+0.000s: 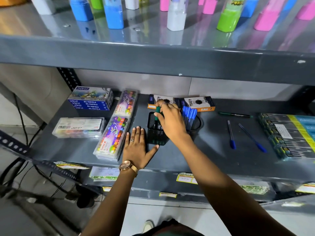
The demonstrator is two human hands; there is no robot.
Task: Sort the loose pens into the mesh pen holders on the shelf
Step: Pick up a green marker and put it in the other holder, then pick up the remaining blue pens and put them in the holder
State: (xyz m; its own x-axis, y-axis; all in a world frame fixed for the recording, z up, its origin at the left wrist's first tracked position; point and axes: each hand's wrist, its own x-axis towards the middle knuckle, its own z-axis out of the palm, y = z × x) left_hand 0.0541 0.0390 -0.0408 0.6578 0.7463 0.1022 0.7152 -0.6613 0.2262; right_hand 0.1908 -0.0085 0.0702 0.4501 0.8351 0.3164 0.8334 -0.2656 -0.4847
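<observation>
Pens go in by color, I think — the right hand [167, 119] pinches a green pen [157, 113] over the square mesh holder [156, 130], blue pens [189, 116] fill the round holder [196, 125] beside it, & the left hand [137, 144] lies flat & open on the shelf [204, 150] next to the square one, maybe to steady it.

Top shelf @ 12 o'clock: coloured bottles [113, 16]. Pastel boxes [92, 99] @ 10, crayon packs [111, 137] next to them, clear case [78, 127] @ 9. Two Trio boxes [197, 103] near center, pencil packs [286, 135] @ 3.
</observation>
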